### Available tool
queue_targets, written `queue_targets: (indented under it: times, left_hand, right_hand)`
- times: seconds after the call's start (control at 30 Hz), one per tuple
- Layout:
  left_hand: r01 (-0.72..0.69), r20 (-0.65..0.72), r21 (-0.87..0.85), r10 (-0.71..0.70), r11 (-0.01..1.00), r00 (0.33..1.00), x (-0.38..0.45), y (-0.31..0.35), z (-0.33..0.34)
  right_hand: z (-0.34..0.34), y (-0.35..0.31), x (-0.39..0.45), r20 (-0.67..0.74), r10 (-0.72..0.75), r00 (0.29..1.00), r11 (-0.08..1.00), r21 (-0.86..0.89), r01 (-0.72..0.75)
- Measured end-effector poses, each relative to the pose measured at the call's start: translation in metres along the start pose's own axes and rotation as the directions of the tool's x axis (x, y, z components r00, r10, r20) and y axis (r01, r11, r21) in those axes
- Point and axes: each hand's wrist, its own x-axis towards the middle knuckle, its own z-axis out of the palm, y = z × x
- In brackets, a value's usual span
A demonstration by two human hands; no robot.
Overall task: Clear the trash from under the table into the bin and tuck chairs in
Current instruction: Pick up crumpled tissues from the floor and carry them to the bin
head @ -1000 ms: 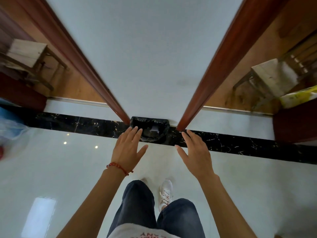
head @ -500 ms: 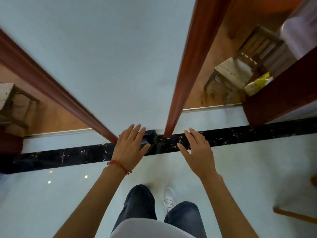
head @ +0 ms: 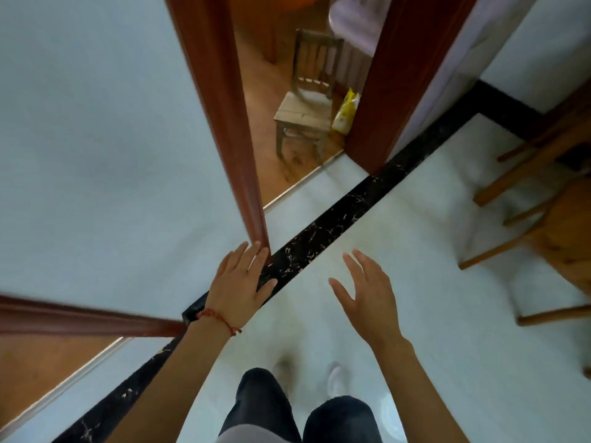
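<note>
- Left hand: grip spread, fingers straight, holding nothing, raised over the black marble floor strip.
- Right hand: grip spread, empty.
- Wooden chair stands beyond the doorway, yellow bag just beside it.
- Bin: cannot tell.

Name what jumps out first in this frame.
Two bare hands, left hand and right hand, spread open and empty at centre, above a black marble floor strip. Beyond a red-brown door frame, a small wooden chair stands beside a yellow bag.
</note>
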Motion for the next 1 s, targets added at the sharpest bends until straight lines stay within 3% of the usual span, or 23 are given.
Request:
queue_targets:
  times: [0.23, 0.5, 0.77, 1.0]
  left_hand:
    - [-0.292, 0.014, 0.028, 0.292, 0.956, 0.956, 0.022, 0.075, 0.002]
    - [-0.554, 0.081, 0.036, 0.550, 0.832, 0.831, 0.016, 0.188, 0.019]
    - [-0.782, 0.128, 0.027, 0.774, 0.622, 0.620, -0.024, 0.298, 0.044]
    - [-0.939, 0.151, -0.021, 0.929, 0.344, 0.338, -0.070, 0.379, 0.068]
  right_hand:
    - [-0.030, 0.045, -0.057, -0.116, 0.235, 0.965, 0.971, -0.016, -0.238]
    - [-0.066, 0.108, -0.152, -0.255, 0.483, 0.838, 0.869, 0.021, -0.494]
    - [-0.093, 0.152, -0.274, -0.385, 0.698, 0.604, 0.687, 0.123, -0.716]
    - [-0.094, 0.150, -0.373, -0.458, 0.837, 0.300, 0.447, 0.253, -0.858]
